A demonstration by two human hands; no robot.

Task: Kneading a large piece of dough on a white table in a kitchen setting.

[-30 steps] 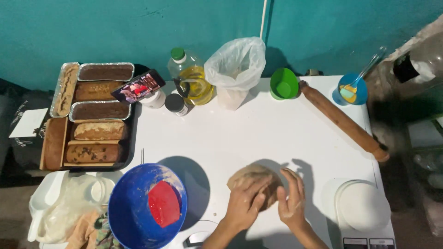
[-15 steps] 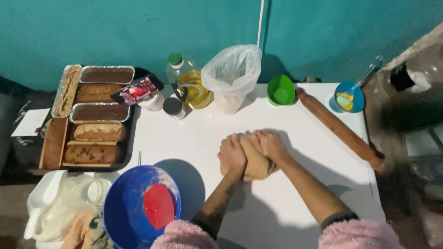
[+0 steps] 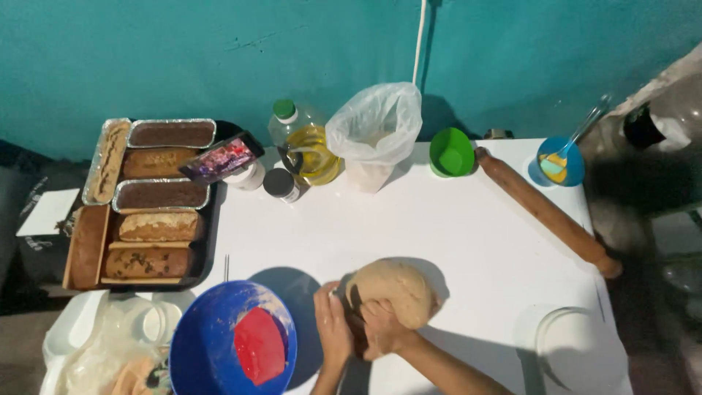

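A tan ball of dough point(image 3: 395, 289) rests on the white table point(image 3: 468, 227) near its front edge. My right hand point(image 3: 382, 328) grips the dough from its near left side. My left hand point(image 3: 333, 325) lies beside it, fingers against the dough's left edge. A blue bowl point(image 3: 212, 344) with a red scraper point(image 3: 259, 345) inside sits just left of my hands.
A wooden rolling pin point(image 3: 545, 211) lies diagonally at the right. At the back stand an oil bottle point(image 3: 306, 146), a white plastic bag point(image 3: 374, 135), a green cup point(image 3: 451, 152) and a blue bowl with a spatula point(image 3: 559, 161). A tray of loaves point(image 3: 142, 208) is at the left, a white lid point(image 3: 578, 351) front right.
My hands pulled the dough back toward me and to the front of the table, turning it up on its side. The camera view shifted slightly.
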